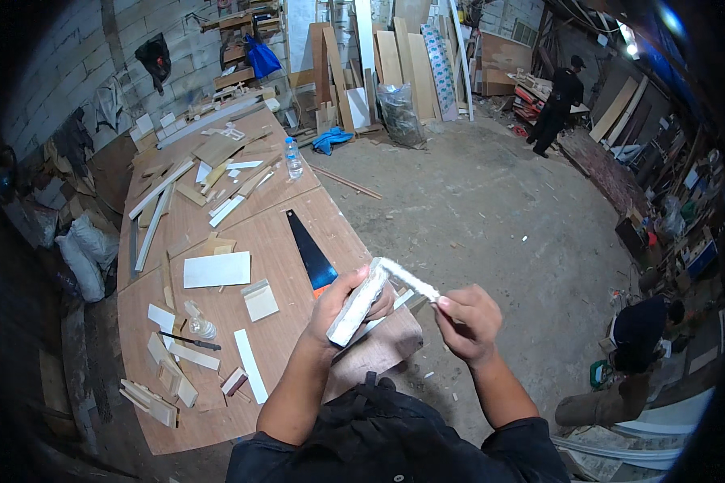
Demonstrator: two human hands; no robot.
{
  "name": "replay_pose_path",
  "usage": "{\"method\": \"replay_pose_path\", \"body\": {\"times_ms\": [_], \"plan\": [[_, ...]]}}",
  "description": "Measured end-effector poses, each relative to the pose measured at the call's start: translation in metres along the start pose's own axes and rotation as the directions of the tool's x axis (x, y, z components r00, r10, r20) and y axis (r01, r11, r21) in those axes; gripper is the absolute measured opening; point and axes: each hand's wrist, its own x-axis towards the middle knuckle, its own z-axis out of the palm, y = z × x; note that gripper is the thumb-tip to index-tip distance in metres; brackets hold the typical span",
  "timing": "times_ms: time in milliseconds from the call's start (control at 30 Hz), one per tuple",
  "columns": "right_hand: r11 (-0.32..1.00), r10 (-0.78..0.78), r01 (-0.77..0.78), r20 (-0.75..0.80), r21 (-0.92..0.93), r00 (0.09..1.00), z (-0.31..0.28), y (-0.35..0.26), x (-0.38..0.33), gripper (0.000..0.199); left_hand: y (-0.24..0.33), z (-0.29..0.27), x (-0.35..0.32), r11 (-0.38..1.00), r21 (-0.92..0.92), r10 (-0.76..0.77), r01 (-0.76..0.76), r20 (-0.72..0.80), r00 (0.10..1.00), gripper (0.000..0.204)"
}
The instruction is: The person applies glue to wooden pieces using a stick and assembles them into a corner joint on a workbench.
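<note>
My left hand (337,310) is wrapped round a whitish, rough-faced block (356,310), held tilted above the corner of the wooden worktable (282,362). From the block's upper end a white, fuzzy-looking strip (411,278) runs down to the right. Its far end is pinched between the thumb and fingers of my right hand (469,320). Whether the strip is fixed to the block I cannot tell. Just beyond my left hand lies a handsaw (310,251) with a dark blade and an orange handle, partly hidden by that hand.
White and bare wood offcuts (217,270) lie over the worktable, with a clear jar (200,324) and a water bottle (293,158). Boards (403,56) lean on the back wall. One person (561,103) stands far right; another (643,332) bends at near right.
</note>
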Motion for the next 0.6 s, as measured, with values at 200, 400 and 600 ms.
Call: {"method": "replay_pose_path", "body": {"times_ms": [200, 400, 600], "plan": [[0.984, -0.167, 0.156, 0.150, 0.079, 0.975, 0.001, -0.002, -0.004, 0.035, -0.003, 0.004, -0.005, 0.989, 0.095, -0.049, 0.116, -0.527, 0.848, 0.040], [0.970, -0.190, 0.183, 0.024, 0.162, 0.982, 0.001, 0.000, -0.008, 0.040, 0.000, -0.015, -0.011, 0.997, -0.003, -0.071, 0.072, -0.220, 0.973, 0.038], [0.995, -0.098, 0.099, 0.054, 0.002, 0.994, 0.006, -0.003, -0.006, 0.027, 0.004, -0.008, -0.015, 0.996, -0.009, -0.093, 0.093, -0.154, 0.984, 0.035]]}}
